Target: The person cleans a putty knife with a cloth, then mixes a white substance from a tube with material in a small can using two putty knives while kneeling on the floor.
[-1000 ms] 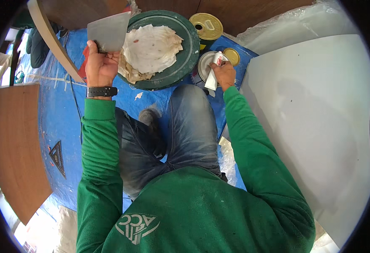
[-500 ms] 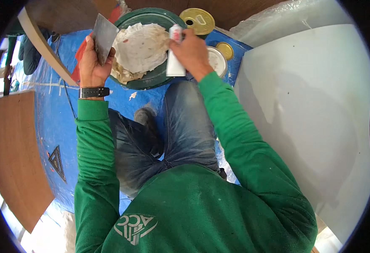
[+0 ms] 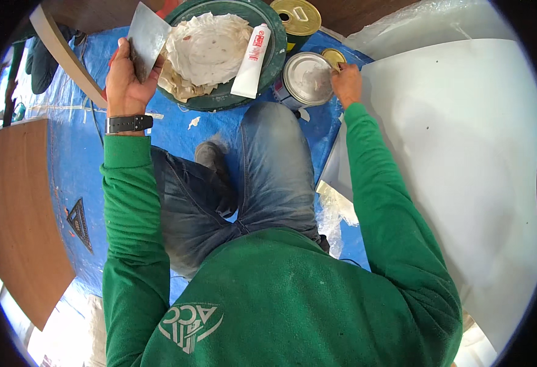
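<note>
In my left hand (image 3: 128,82) is a flat grey metal filler blade (image 3: 148,40), gripped along its lower edge and tilted up. A dark green round tub (image 3: 274,58) stands just right of the blade, with a crusty cream-coloured layer (image 3: 207,49) on it. Across its right side lies a white tube (image 3: 248,70) with red print. My right hand (image 3: 348,84) is closed beside a round can with a whitish lid (image 3: 308,76). Its fingertips are at a small gold-coloured round tin (image 3: 334,57); what they pinch is too small to make out.
Behind the whitish-lidded can stands a larger gold-topped can (image 3: 299,17). A big white panel (image 3: 452,159) takes up the right side. Blue sheeting (image 3: 79,159) covers the floor, with a black triangular piece (image 3: 80,225) on it and a brown board (image 3: 21,208) at left.
My right hand has let go of the white tube, now lying on the tub, and moved right to the small tin. My left hand still holds the blade, slightly further left.
</note>
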Demonstrator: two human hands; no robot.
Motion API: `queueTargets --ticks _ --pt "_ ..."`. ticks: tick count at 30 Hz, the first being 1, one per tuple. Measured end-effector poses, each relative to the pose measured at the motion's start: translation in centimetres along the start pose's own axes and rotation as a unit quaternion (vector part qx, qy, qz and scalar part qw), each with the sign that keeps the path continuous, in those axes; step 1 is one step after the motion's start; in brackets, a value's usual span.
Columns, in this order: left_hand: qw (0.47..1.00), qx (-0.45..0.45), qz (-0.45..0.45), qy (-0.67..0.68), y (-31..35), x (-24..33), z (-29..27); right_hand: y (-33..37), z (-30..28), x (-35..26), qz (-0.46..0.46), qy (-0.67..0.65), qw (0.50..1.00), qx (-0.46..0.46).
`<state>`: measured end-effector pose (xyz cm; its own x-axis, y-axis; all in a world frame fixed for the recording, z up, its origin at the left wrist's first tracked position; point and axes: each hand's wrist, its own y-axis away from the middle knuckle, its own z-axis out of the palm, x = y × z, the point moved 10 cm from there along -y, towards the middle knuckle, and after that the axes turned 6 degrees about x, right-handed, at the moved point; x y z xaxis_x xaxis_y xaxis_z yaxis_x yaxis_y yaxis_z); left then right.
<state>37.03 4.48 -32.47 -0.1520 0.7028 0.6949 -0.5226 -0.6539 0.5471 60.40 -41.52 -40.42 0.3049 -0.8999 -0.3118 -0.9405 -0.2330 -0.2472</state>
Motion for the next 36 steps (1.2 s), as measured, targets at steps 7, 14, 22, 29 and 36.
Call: queueTargets --ticks 7,14,22,29,36 --pt "1.000 -0.013 -0.005 0.024 1.9 -0.6 1.6 -1.1 1.9 0.2 0.031 0.063 0.994 -0.085" --pt "0.999 0.003 -0.003 0.045 3.9 -0.5 2.8 -2.4 5.2 0.7 -0.045 0.129 0.976 -0.171" --pt "0.995 0.002 0.014 0.094 4.8 1.2 2.7 -3.0 7.5 4.1 0.086 -0.024 0.957 -0.275" --pt "0.989 0.031 0.029 0.143 4.5 2.9 1.3 -3.2 1.4 2.1 0.155 -0.222 0.926 -0.261" --pt "0.981 0.069 0.041 0.179 4.4 4.0 0.3 -6.7 -11.0 -6.0 -0.095 -0.118 0.988 -0.038"
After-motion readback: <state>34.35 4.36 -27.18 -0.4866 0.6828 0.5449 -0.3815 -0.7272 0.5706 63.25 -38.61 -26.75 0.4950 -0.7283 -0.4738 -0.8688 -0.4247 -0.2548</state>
